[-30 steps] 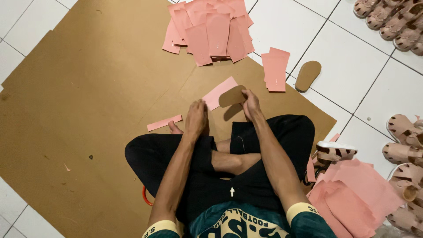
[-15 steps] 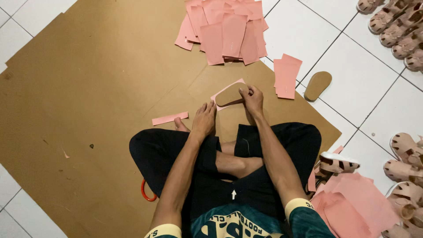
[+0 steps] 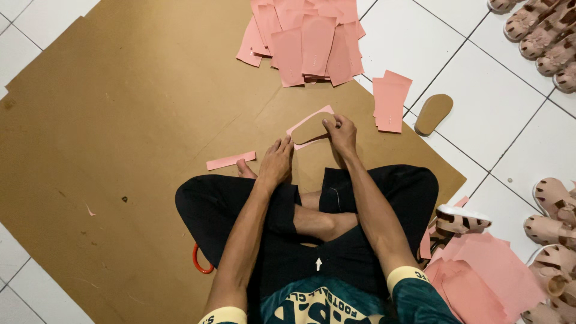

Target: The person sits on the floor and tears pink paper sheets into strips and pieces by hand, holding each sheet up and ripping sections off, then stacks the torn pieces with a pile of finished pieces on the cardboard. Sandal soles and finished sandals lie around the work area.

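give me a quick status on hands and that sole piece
Right hand pinching tan sole template onto pink sheet. Left hand flat beside it on cardboard. Nothing blocking.

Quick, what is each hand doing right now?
Left hand: open, fingers resting by the brown sole-shaped piece.
Right hand: closed, pinching that piece over a pink sheet.

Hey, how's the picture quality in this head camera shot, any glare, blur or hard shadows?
Head view: even, soft light; faint sheen on the white floor tiles, no harsh glare. Small soft shadows under the right hand and the tan sole-shaped piece. Centre sharp, with slight wide-angle bending toward the edges, as at the sandals.
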Tool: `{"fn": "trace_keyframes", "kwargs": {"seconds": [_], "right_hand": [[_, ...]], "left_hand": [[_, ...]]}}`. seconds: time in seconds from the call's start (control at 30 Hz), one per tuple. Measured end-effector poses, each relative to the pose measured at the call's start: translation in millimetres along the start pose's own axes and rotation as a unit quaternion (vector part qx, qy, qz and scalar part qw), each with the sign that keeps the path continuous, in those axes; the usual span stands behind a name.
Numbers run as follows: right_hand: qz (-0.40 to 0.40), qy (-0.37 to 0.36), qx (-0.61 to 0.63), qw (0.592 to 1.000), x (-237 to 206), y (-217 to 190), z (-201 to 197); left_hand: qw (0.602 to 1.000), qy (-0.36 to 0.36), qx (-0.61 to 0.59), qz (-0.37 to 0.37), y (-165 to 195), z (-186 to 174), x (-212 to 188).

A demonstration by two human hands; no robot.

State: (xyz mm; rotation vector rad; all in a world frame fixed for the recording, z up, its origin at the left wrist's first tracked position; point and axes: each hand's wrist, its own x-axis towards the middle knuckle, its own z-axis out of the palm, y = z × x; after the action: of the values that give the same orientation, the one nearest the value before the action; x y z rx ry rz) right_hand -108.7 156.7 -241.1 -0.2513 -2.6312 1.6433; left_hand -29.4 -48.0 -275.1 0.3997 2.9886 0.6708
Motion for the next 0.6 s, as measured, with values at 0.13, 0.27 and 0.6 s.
{"fn": "trace_keyframes", "kwargs": {"seconds": [0.13,0.27,0.6], "right_hand": [[-0.004,0.008,-0.022,1.0,0.2,-1.9,-0.1],[-0.028,0.002,0.009,1.0,0.8,-3.2,-0.3],[-0.008,0.022,-0.032,0.999,0.4,-0.2,2.1]], "left_hand": [[1.0,0.01,0.004,0.008,-0.7,-0.1,-0.9],[1.0,0.011,0.003,0.007,-0.8,-0.9,-1.0],[1.0,0.012,0.022,0.011,-1.0,2.3,-0.6]]}}
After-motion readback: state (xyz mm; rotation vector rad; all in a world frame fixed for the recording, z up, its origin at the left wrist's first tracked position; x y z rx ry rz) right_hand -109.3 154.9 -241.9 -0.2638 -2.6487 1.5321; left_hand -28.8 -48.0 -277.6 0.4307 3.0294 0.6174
